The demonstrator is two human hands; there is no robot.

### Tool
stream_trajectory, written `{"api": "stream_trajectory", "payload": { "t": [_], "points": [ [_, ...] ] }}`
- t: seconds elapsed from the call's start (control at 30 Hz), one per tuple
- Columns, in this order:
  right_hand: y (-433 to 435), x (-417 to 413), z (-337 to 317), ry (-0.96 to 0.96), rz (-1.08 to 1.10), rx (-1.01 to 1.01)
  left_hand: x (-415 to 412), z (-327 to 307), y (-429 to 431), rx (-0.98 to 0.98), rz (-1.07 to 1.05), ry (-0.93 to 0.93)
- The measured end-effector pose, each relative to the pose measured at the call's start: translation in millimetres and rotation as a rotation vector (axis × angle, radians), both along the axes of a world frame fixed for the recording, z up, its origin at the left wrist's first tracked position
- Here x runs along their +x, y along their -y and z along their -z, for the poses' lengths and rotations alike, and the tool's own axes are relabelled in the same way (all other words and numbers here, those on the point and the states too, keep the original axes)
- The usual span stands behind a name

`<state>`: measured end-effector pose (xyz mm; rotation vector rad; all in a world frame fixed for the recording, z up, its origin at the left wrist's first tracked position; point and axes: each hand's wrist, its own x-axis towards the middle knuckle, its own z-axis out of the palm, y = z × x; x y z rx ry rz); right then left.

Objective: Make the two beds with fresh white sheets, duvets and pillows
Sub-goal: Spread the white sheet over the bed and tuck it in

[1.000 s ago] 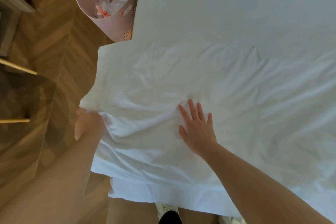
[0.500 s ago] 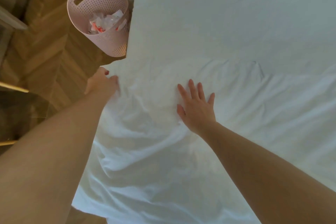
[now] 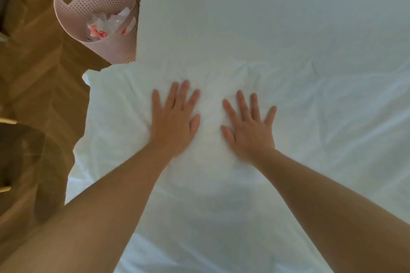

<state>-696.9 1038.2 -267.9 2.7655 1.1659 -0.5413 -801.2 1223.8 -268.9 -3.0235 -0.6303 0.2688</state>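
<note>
My bare forearms come in from the bottom edge, the left one from the lower left corner and the right one from the lower right, both reaching forward over the bed. Under them lies the white duvet (image 3: 199,206), rumpled and soft, covering the near part of the mattress; its left edge hangs out over the wooden floor (image 3: 40,99).

My left hand (image 3: 175,122) lies palm down on the duvet, fingers spread and flat, thumb out toward the right. My right hand (image 3: 249,128) lies just beside it, also palm down with the fingers fanned apart, thumb pointing left. The two thumbs are near each other but apart, with a strip of creased cloth between them. Neither hand pinches or grips anything; both press flat on the fabric.

Beyond my fingertips the duvet ends in a wrinkled edge that runs across the bed, with its left corner (image 3: 88,76) sticking out past the mattress side. Farther on is the sheet (image 3: 266,11), smooth and white, stretched over the rest of the mattress up to the top of the view.

To the far left, on the floor and touching the side of the bed, stands a pink perforated bin (image 3: 93,2), tilted in view, with crumpled white and red scraps (image 3: 106,25) inside.
</note>
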Motion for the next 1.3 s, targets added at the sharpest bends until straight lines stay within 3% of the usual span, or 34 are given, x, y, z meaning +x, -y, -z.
{"api": "stream_trajectory", "payload": {
  "t": [0.13, 0.23, 0.4, 0.5, 0.6, 0.8, 0.97, 1.2, 1.3],
  "points": [
    [38, 19, 22, 0.038, 0.128, -0.095, -12, 21, -35, 0.105, -0.346, -0.134],
    [68, -5, 33, -0.031, 0.194, -0.180, -48, 29, -12, 0.078, -0.377, -0.143],
    [77, -81, 2, -0.250, 0.069, -0.138, -165, -7, 69, -0.164, -0.584, -0.083],
    [64, -121, -21, -0.374, -0.053, -0.060, -199, -22, 94, -0.388, -1.004, -0.034],
    [45, -154, -37, -0.411, -0.203, -0.003, -212, -28, 80, -0.646, -1.293, 0.203],
    [0, -186, -37, -0.425, -0.246, 0.036, -222, -25, 28, -1.017, -1.410, 0.372],
    [-20, -183, -1, -0.364, -0.184, -0.063, -217, -2, 1, -1.193, -1.317, 0.128],
    [-24, -183, 32, -0.335, -0.198, -0.135, -207, 10, -3, -1.183, -1.249, -0.029],
    [-26, -179, 28, -0.404, -0.191, -0.170, -196, -6, 1, -1.056, -1.279, 0.003]
  ]
}}
